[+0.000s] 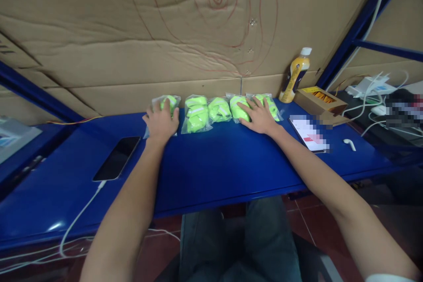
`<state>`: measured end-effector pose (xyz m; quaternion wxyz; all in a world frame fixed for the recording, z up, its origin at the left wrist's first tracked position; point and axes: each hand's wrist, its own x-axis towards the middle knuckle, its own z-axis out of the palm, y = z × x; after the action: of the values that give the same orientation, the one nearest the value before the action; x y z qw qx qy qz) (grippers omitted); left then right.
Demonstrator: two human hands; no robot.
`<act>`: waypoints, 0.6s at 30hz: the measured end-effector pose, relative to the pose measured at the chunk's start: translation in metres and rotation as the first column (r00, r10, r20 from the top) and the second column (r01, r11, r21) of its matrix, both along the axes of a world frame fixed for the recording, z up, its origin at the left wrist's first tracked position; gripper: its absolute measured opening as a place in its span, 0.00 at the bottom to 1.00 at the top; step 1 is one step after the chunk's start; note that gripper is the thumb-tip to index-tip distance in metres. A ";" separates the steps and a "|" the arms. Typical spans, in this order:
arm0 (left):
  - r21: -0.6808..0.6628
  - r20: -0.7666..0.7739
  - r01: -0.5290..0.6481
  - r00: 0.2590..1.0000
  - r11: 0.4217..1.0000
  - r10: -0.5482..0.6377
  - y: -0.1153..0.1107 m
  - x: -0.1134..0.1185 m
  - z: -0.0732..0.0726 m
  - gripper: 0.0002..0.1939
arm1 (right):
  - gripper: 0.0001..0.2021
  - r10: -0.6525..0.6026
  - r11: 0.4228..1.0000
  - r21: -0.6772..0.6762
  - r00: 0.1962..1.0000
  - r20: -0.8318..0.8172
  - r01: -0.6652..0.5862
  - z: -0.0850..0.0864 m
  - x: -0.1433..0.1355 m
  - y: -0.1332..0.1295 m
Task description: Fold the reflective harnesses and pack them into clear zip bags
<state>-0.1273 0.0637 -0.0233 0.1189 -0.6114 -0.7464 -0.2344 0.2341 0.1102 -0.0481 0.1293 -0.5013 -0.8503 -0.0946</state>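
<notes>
Several clear plastic bags with folded neon-yellow fabric and pale reflective strips lie in a row along the back of the blue table [205,172]. My left hand [161,123] rests with fingers spread over the leftmost bag [170,100], hiding much of it. Flat and spread, my right hand [260,116] lies across the two right-hand bags, the inner one [235,108] and the end one [273,109]. Between my hands sit two uncovered bags, a taller one [196,116] and a rounder one [219,110].
A cabled phone [117,158] lies left of my left forearm. Right of my right hand are a lit phone [307,133], an earbud [349,144], a yellow bottle [295,77] and an open carton [320,105]. A cardboard wall [99,53] stands behind the bags.
</notes>
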 end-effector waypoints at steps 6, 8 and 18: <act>-0.019 -0.078 0.090 0.993 0.996 -0.091 0.007 0.044 0.013 0.41 | 0.36 -0.004 1.000 0.007 1.000 -0.006 0.004 -0.001 0.000 0.001; -0.163 -0.058 0.062 0.996 0.985 -0.072 0.014 0.062 0.013 0.45 | 0.36 0.002 1.000 0.004 1.000 -0.006 -0.002 0.000 0.000 0.000; -0.213 0.108 0.072 0.993 0.974 -0.050 0.029 0.070 0.024 0.41 | 0.36 -0.019 0.999 0.038 0.999 -0.032 0.020 0.006 -0.005 -0.007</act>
<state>-0.0570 0.0926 0.0011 0.0062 -0.6307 -0.7533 -0.1863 0.2288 0.1031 -0.0421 0.1513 -0.5086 -0.8412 -0.1045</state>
